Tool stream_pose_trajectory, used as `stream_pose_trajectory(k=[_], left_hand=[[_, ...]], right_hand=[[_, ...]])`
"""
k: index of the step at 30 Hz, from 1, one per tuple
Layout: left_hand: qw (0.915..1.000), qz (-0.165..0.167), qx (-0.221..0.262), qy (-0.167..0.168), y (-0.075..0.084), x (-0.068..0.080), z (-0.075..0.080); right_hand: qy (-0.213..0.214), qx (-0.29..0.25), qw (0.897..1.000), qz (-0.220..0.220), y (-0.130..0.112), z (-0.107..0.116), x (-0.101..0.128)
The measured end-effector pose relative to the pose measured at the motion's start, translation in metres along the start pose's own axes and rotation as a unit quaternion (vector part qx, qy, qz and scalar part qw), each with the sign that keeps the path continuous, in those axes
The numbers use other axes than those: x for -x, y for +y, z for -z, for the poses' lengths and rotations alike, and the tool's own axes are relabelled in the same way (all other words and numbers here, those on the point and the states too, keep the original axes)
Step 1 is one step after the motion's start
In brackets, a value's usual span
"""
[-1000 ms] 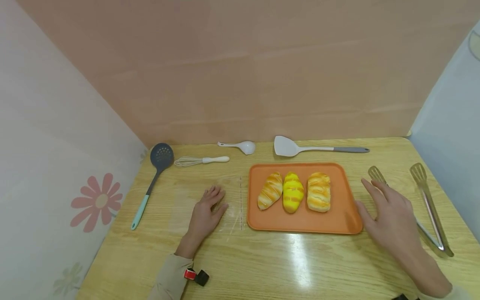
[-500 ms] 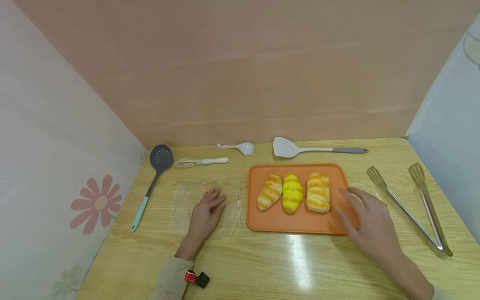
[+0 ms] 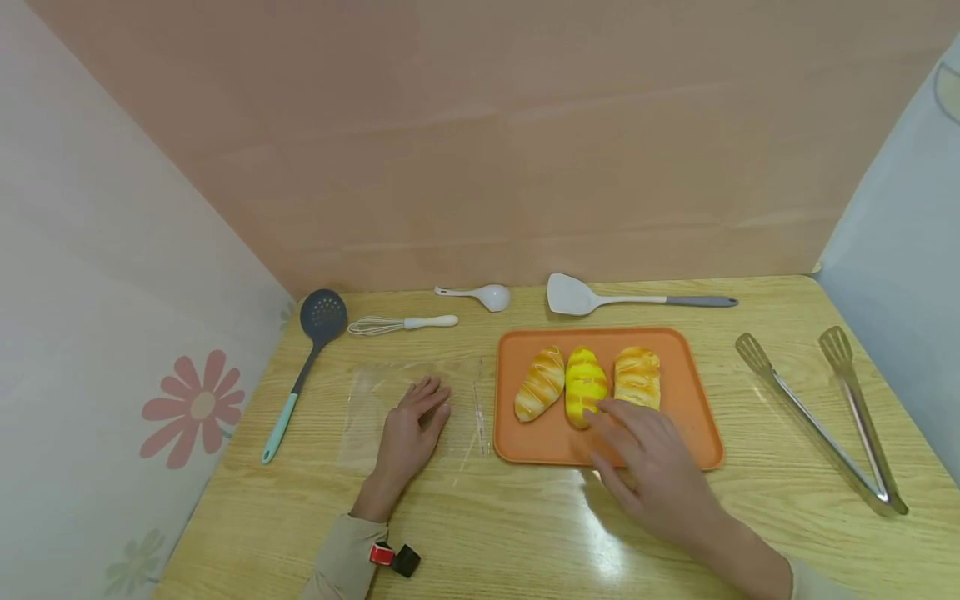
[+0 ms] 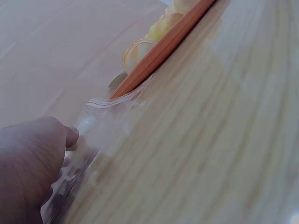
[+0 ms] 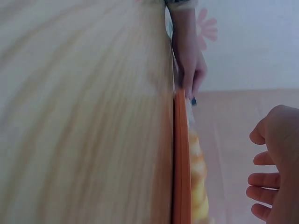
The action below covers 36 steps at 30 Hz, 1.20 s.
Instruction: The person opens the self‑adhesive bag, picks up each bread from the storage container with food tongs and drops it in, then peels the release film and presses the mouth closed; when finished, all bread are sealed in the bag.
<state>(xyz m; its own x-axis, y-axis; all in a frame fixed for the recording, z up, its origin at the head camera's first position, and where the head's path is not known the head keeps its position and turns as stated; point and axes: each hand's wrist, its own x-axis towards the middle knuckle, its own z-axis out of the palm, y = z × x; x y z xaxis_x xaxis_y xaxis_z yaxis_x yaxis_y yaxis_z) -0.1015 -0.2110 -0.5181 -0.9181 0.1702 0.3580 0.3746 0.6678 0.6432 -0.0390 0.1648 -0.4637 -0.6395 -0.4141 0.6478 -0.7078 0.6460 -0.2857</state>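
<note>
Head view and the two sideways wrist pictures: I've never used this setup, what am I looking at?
No machine here: a person's bare hands, filmed from the head and from each wrist. On the wooden table the left hand rests flat on a clear plastic bag. The right hand, fingers open, hovers over the orange tray by the yellow bread roll; two more rolls flank it. It holds nothing. The tongs lie to the right, and a skimmer, whisk, ladle and spatula behind.
</note>
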Motion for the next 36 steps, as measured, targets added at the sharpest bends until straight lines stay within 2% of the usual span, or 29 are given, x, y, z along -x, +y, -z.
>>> stream_pose_trajectory(k=[9, 16, 22, 26, 36], left_hand=[[1.0, 0.0, 0.007, 0.003, 0.003, 0.0, 0.0], [0.9997, -0.013, 0.02, 0.005, 0.003, 0.001, 0.001], [0.9997, -0.014, 0.019, 0.009, 0.0, 0.0, 0.0], [0.9997, -0.01, 0.021, 0.007, -0.001, -0.001, 0.0], [0.9996, -0.011, 0.019, 0.017, -0.002, 0.0, 0.0]], right_hand=[[-0.063, -0.038, 0.996, 0.047, -0.029, -0.028, -0.013], [-0.106, -0.043, 0.993, 0.044, -0.038, -0.049, -0.022], [-0.143, -0.004, 0.988, 0.054, -0.047, -0.068, -0.034], [-0.179, 0.03, 0.981, 0.064, -0.057, -0.081, -0.039], [-0.238, 0.028, 0.969, 0.054, -0.072, -0.108, -0.041]])
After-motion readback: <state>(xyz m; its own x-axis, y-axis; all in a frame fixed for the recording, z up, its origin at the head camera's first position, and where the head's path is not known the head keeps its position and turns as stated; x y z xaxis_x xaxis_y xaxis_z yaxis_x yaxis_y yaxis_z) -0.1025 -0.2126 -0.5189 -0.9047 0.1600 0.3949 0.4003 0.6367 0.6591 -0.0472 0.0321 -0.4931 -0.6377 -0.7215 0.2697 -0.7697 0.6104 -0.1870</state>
